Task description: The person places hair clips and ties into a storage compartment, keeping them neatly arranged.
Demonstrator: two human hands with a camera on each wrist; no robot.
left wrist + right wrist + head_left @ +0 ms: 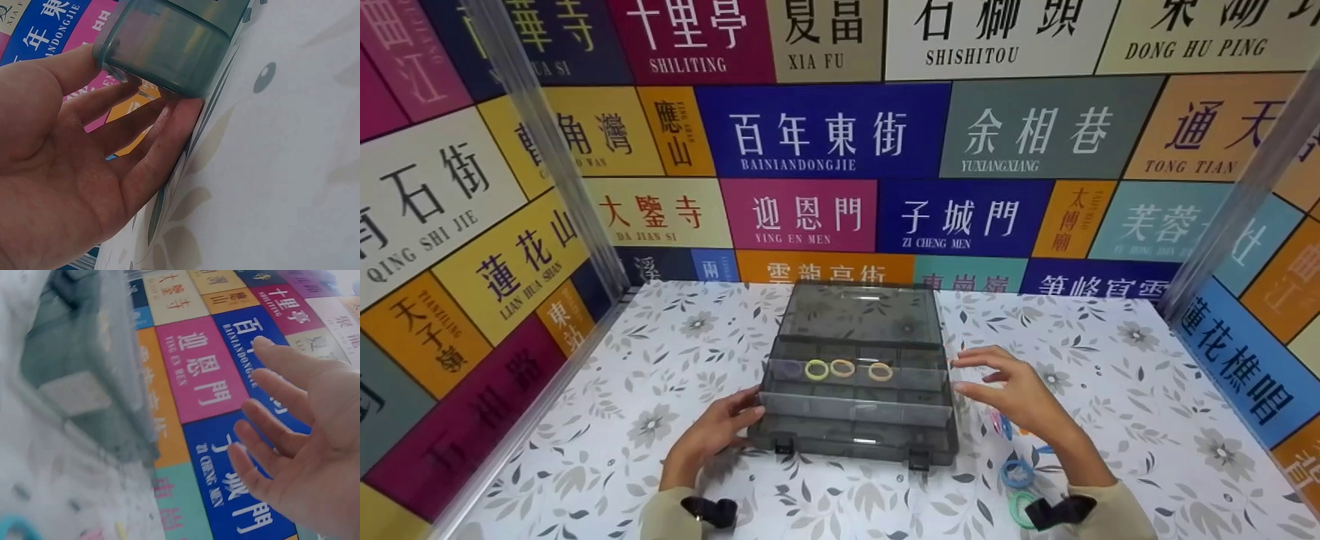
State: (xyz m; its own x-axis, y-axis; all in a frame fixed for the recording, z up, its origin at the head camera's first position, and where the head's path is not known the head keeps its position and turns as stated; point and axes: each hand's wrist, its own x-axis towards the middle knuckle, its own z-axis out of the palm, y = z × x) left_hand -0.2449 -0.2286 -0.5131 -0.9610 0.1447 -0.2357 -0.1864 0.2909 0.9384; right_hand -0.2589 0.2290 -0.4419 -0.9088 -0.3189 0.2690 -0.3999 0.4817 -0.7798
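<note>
We judge the case (855,409), on the counter (607,442), light, stiff and slippery; hold both sides. Our left hand (718,429) rests relaxed fingers against it; our right hand (1016,394), empty, spreads its fingers.

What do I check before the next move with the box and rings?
1. Lid open: ok.
2. Left hand touching the grey compartment box: ok.
3. Right hand empty: ok.
4. Yellow ring inside the box: ok.
5. Blue ring and green ring inside too: not ok, they're on the floral tablecloth.
6. Every loose ring visible: cannot tell, the right forearm blocks some view.
</note>
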